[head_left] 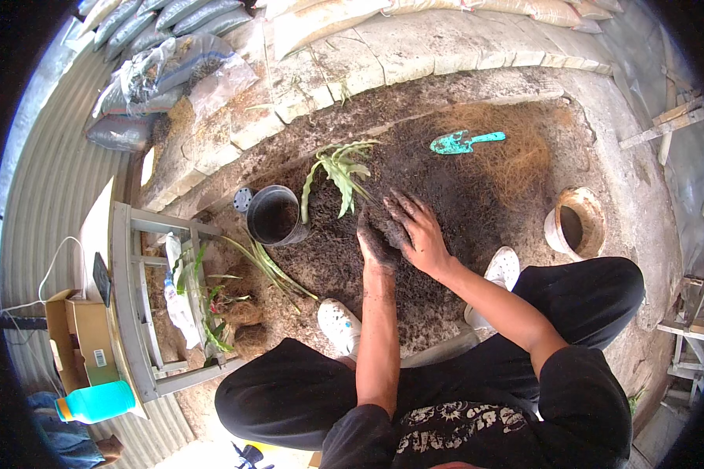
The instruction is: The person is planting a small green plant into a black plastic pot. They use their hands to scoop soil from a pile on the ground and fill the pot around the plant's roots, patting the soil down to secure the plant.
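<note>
A leafy green plant (pixel 341 173) with long wavy leaves leans to the upper left, its stem running down between my hands. Dark soil coats its base, which sits between my two palms. My left hand (pixel 376 239) is cupped around the near left side of this root end, its fingers blackened with soil. From the right, my right hand (pixel 418 231) presses against the same root end, fingers stretched along it. The roots themselves are mostly hidden by my hands. Beneath them spreads a heap of dark soil (pixel 340 252). To the left stands a black plastic pot (pixel 301 230) with soil inside.
A turquoise hand trowel (pixel 454 142) lies by brown coir fibre (pixel 516 158). A dirty white pot (pixel 554 228) stands at right. Long cut leaves (pixel 264 261) lie near a metal-framed table (pixel 135 305) bearing a turquoise bottle (pixel 97 402). Filled sacks (pixel 322 20) line the ledge. Another person's hand (pixel 110 450) shows lower left.
</note>
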`<action>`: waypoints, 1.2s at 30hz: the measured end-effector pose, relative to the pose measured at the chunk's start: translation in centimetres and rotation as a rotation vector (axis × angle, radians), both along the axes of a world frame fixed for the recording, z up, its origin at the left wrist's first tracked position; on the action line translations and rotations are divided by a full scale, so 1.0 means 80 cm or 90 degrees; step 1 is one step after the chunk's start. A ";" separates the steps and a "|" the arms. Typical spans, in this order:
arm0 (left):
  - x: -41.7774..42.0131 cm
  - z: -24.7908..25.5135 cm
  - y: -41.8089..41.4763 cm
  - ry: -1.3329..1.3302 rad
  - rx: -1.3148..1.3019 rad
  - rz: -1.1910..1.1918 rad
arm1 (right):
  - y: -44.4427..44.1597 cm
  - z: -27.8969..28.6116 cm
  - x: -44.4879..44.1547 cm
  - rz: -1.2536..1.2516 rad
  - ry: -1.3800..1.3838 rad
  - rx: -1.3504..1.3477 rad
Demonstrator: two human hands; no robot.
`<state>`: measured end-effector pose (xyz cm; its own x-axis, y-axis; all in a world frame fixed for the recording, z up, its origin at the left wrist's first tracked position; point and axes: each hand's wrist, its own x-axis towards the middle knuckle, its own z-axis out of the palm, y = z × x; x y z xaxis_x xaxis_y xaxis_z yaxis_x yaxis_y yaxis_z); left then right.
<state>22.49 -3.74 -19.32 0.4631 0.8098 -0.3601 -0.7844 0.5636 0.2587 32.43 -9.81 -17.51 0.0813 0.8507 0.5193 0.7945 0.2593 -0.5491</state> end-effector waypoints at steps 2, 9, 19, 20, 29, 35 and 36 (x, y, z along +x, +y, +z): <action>0.002 -0.007 -0.004 -0.017 0.041 -0.030 | -0.003 0.006 -0.003 -0.029 -0.004 -0.011; 0.018 -0.004 -0.019 0.063 0.025 -0.031 | -0.012 0.008 -0.002 -0.013 0.030 0.002; -0.003 -0.004 0.001 -0.086 0.076 -0.058 | 0.004 0.010 -0.003 0.022 0.250 0.049; -0.001 -0.003 0.001 -0.062 -0.013 0.004 | 0.004 0.012 -0.004 0.027 0.327 0.064; -0.031 0.010 0.015 -0.380 0.167 -0.094 | 0.013 0.033 0.010 0.045 0.504 0.027; -0.032 0.048 0.009 -0.316 0.180 -0.070 | 0.012 0.061 0.009 0.066 0.467 0.048; -0.033 0.051 0.009 -0.320 0.184 -0.078 | 0.010 0.063 0.007 0.074 0.466 0.044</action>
